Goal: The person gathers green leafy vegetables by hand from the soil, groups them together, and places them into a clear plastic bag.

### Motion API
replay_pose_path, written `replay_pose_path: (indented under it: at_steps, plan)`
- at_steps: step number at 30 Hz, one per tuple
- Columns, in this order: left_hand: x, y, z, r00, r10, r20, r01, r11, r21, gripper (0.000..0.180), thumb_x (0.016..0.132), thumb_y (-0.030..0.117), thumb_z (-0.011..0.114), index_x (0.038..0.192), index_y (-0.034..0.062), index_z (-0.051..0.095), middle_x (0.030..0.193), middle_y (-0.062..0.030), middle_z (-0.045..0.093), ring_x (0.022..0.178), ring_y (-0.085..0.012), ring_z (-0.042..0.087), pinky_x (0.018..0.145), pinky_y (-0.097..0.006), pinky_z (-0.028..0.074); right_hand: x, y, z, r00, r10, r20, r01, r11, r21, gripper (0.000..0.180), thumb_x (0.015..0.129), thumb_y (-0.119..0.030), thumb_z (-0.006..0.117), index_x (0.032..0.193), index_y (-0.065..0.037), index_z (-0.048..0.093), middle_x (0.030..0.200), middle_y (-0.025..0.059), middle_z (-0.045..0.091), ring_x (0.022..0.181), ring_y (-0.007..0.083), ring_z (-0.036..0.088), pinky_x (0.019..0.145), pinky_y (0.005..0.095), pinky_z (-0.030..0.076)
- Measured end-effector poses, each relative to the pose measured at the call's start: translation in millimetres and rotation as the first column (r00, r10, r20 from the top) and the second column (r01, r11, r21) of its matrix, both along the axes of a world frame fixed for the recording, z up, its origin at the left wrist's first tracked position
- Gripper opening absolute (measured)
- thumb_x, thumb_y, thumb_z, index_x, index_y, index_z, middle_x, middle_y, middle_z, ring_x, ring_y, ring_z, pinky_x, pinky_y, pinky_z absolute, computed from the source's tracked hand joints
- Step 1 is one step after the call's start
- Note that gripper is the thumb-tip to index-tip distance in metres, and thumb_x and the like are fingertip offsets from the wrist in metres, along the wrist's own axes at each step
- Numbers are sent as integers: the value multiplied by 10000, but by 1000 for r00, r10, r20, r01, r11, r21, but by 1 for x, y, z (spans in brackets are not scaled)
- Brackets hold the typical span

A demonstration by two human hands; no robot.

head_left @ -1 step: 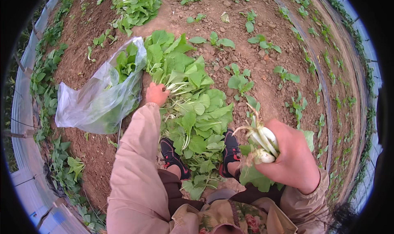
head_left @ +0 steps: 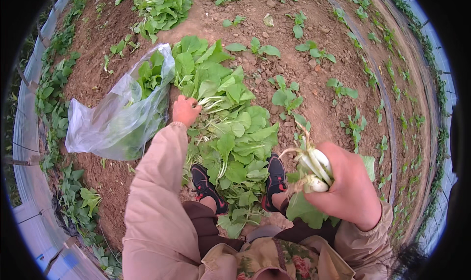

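My left hand [head_left: 185, 111] is closed at the pale stem ends of leafy greens [head_left: 211, 86], on the left edge of a long heap lying on the soil. Its fingertips are partly hidden against the stems. My right hand [head_left: 351, 186], held up at the right, grips a bunch of greens [head_left: 314, 169] by the stems. The bunch's white stem bases and thin roots point up and left, and its leaves hang below the fist. Left of the heap lies a clear plastic bag [head_left: 115, 118] with greens inside, its mouth toward the heap.
Another pile of cut greens [head_left: 164, 7] lies at the far left. Small seedlings [head_left: 287, 98] stand in the brown soil to the right, beside a thin dark hose [head_left: 385, 93]. My shoes [head_left: 275, 182] flank the heap's near end. Plastic sheeting [head_left: 29, 133] borders both sides.
My left hand and forearm have shifted very slightly left. My right hand keeps its hold on the bunch, almost unmoved.
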State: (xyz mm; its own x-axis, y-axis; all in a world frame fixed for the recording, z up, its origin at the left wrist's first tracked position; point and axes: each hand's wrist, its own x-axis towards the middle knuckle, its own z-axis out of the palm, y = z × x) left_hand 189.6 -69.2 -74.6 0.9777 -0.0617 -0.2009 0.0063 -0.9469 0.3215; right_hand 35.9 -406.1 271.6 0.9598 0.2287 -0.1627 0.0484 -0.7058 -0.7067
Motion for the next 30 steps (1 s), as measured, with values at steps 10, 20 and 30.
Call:
replay_pose_path:
  at_steps: [10, 20, 30]
  plan:
    - [-93, 6, 139, 969, -95, -227, -112, 651, -751, 141, 949, 135, 597, 1014, 10, 593, 823, -37, 637, 676, -94, 551, 613, -258, 438, 40, 51, -37, 963, 265, 43, -257, 955, -147, 264, 667, -42, 735, 898, -20, 607, 1002, 156, 652, 932, 313, 643, 795, 389, 518]
    - [-165, 20, 62, 919, -357, -165, 72, 566, -821, 230, 944, 242, 572, 987, 17, 550, 840, -210, 610, 782, -390, 609, 689, -464, 471, 38, 113, -192, 630, 307, -713, -211, 952, 223, 264, 738, -21, 690, 979, -29, 584, 950, 47, 651, 943, 165, 646, 857, 330, 505]
    - [-96, 24, -43, 945, 144, 293, -31, 932, -361, 202, 828, 173, 668, 1027, 137, 673, 975, -70, 552, 961, -278, 530, 854, -417, 419, 17, 98, -191, 709, 68, -702, 228, 920, 320, 649, 752, 28, 696, 1353, -44, 463, 938, 24, 617, 847, 87, 595, 750, 257, 498]
